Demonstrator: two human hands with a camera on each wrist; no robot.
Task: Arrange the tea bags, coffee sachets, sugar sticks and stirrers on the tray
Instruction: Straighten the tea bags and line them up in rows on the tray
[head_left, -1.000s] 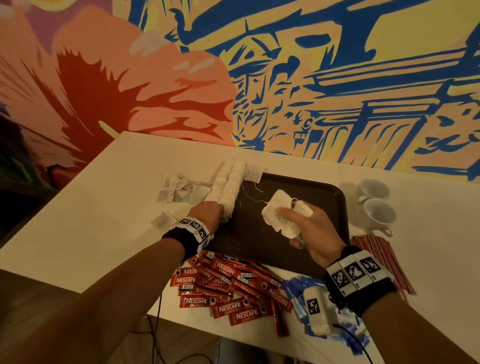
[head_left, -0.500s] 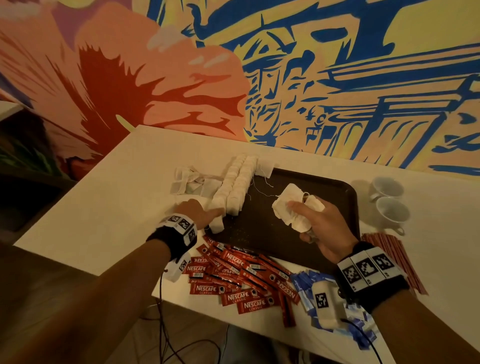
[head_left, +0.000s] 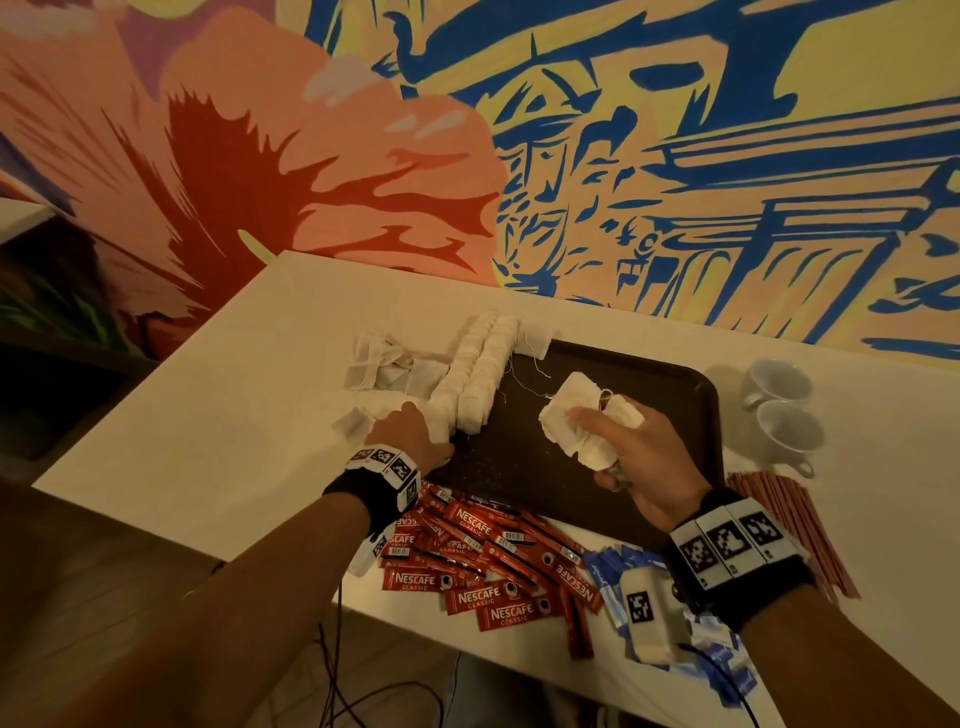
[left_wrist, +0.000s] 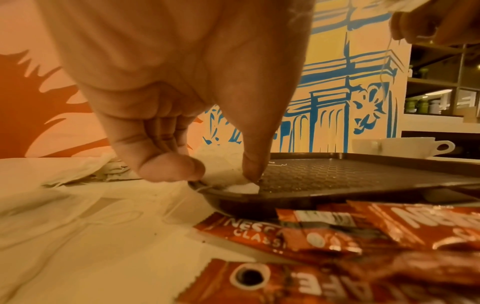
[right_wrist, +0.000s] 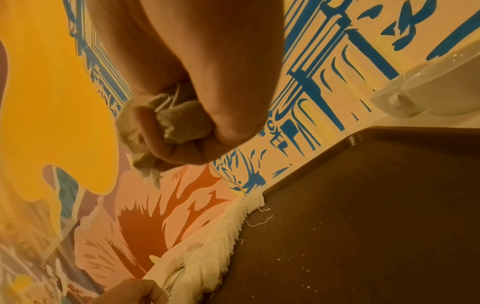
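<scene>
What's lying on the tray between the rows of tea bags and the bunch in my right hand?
Bare tray apart from loose strings and crumbs between the rows of tea bags and the bunch in the right hand, in the head view.

Sugar sticks (head_left: 675, 613) partly behind wrist

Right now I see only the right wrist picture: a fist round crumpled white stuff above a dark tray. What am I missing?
Observer: Red coffee sachets lie heaped on the table at the tray's near edge.
Operator: And the other hand?
Observer: The left hand pinches the end tea bag of two rows along the tray's left rim.
Operator: Any stirrers?
Observer: Red stirrers lie on the table, right of the tray.
</scene>
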